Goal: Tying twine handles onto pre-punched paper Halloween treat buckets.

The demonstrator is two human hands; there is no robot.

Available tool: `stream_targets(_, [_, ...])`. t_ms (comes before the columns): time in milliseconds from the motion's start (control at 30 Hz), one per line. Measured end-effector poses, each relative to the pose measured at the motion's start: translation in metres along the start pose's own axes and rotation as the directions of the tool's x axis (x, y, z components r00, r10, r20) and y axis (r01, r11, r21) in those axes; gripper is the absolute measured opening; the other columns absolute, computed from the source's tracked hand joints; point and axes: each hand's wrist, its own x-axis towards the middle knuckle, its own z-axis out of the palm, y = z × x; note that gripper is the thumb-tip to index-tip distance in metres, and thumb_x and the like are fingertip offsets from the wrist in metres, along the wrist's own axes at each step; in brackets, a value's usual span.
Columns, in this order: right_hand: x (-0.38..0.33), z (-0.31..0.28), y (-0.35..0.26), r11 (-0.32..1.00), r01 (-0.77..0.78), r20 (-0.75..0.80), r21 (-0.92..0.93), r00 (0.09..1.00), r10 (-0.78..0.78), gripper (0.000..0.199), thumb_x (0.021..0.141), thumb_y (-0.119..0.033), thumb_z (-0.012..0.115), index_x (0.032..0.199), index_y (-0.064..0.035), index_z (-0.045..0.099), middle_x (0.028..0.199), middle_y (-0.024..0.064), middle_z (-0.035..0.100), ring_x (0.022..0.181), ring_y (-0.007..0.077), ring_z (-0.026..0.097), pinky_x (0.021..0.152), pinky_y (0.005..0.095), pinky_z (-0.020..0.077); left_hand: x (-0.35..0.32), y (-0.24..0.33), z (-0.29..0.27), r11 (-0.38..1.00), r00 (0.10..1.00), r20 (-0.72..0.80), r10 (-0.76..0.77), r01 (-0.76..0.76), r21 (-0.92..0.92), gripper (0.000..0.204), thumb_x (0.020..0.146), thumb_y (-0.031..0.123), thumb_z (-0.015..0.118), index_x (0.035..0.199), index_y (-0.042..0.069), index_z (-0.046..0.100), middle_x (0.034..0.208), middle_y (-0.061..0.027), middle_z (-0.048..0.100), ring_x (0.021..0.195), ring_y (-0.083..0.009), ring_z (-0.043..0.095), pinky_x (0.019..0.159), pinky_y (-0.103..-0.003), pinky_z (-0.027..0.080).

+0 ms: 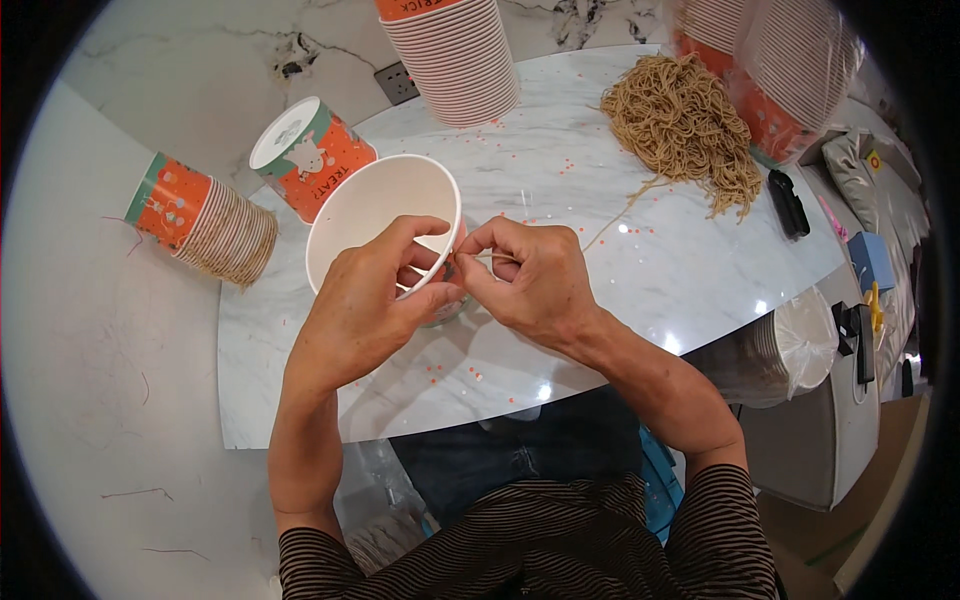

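Observation:
My left hand [375, 300] grips the near rim of a white paper cup [372, 205], thumb outside and fingers curled inside it. My right hand [525, 275] is pinched at the cup's rim, holding a thin tan strand [478, 257] between thumb and forefinger, right beside the left fingertips. The cup is tilted toward me above the marble table [560, 180].
A heap of tan string [680, 120] lies at the far right of the table. A tall stack of paper cups [455, 55] stands at the back, another orange cup [310, 155] lies beside it, and a stack [205, 220] lies at left. Bagged cups [770, 70] sit at far right; lids [800, 345] below.

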Motion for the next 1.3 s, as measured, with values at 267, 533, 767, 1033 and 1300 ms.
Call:
stream_targets(267, [0.000, 0.001, 0.002, 0.978, -0.105, 0.054, 0.181, 0.994, 0.097, 0.012, 0.093, -0.010, 0.073, 0.096, 0.0012, 0.074, 0.056, -0.0041, 0.046, 0.054, 0.0030, 0.038, 0.051, 0.0253, 0.0335, 0.000, 0.000, -0.001, 1.000, 1.000, -0.001, -0.003, 0.003, 0.005, 0.044, 0.090, 0.006, 0.074, 0.130, -0.001, 0.059, 0.103, -0.0171, 0.077, 0.088, -0.0234, 0.077, 0.075, -0.034, 0.058])
stream_targets(533, [0.002, -0.001, 0.001, 0.962, -0.217, 0.110, 0.168, 0.973, 0.200, 0.014, 0.089, -0.015, 0.070, 0.092, -0.0014, 0.074, 0.066, 0.0113, 0.068, 0.054, 0.0163, 0.063, 0.055, 0.0323, 0.0498, -0.002, 0.002, -0.002, 0.999, 1.000, 0.000, 0.007, -0.007, 0.032, 0.043, 0.090, 0.005, 0.073, 0.130, -0.001, 0.059, 0.103, -0.0167, 0.077, 0.089, -0.0229, 0.077, 0.075, -0.034, 0.059])
stream_targets(767, [0.001, 0.000, -0.002, 0.950, -0.233, 0.103, 0.209, 0.971, 0.215, 0.012, 0.094, -0.008, 0.071, 0.098, 0.0022, 0.074, 0.061, -0.0073, 0.049, 0.059, 0.0012, 0.040, 0.054, 0.0241, 0.0343, -0.002, -0.001, -0.003, 1.000, 1.000, 0.002, 0.009, -0.009, -0.008, 0.043, 0.090, 0.007, 0.074, 0.130, -0.002, 0.059, 0.103, -0.0161, 0.077, 0.088, -0.0218, 0.076, 0.074, -0.032, 0.059])
stream_targets(1033, [0.000, 0.003, 0.003, 0.952, -0.218, 0.075, 0.214, 0.976, 0.207, 0.011, 0.094, -0.008, 0.072, 0.097, 0.0027, 0.072, 0.063, -0.0076, 0.051, 0.060, 0.0007, 0.040, 0.054, 0.0234, 0.0343, -0.001, 0.002, -0.003, 1.000, 0.999, 0.029, 0.020, -0.020, 0.006, 0.040, 0.092, 0.010, 0.074, 0.128, -0.003, 0.061, 0.102, -0.0151, 0.077, 0.088, -0.0209, 0.075, 0.076, -0.033, 0.058])
stream_targets(1300, [0.000, 0.003, 0.002, 0.976, -0.160, 0.030, 0.146, 0.987, 0.158, 0.013, 0.089, -0.014, 0.074, 0.090, -0.0019, 0.070, 0.063, 0.0090, 0.066, 0.054, 0.0148, 0.062, 0.053, 0.0313, 0.0498, 0.005, 0.003, -0.020, 0.971, 0.978, 0.091, 0.189, -0.200, 0.134, 0.025, 0.103, 0.011, 0.060, 0.120, -0.006, 0.068, 0.097, -0.0064, 0.073, 0.083, -0.0112, 0.062, 0.080, -0.029, 0.053])
